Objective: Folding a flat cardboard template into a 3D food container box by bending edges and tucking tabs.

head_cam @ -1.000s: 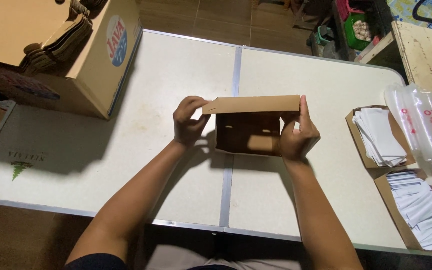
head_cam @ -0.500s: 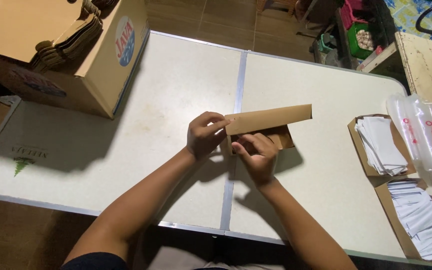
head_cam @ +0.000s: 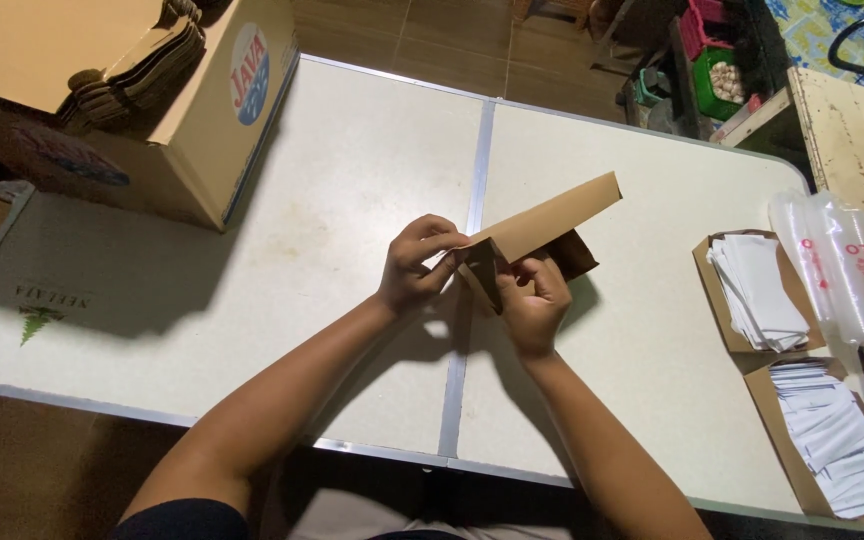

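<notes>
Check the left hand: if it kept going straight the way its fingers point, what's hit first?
The left hand points right, and its fingers already touch the end of the brown cardboard piece. Just past that is the right hand. Depth between them is unclear.

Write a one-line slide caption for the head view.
Both hands, left and right, hold a brown cardboard piece above a white folding table.

We see two bare forearms, no rings, no watch; left grip (head_cam: 414, 262) | right grip (head_cam: 532, 300); dark short sleeve at left shoulder; light trousers below
</notes>
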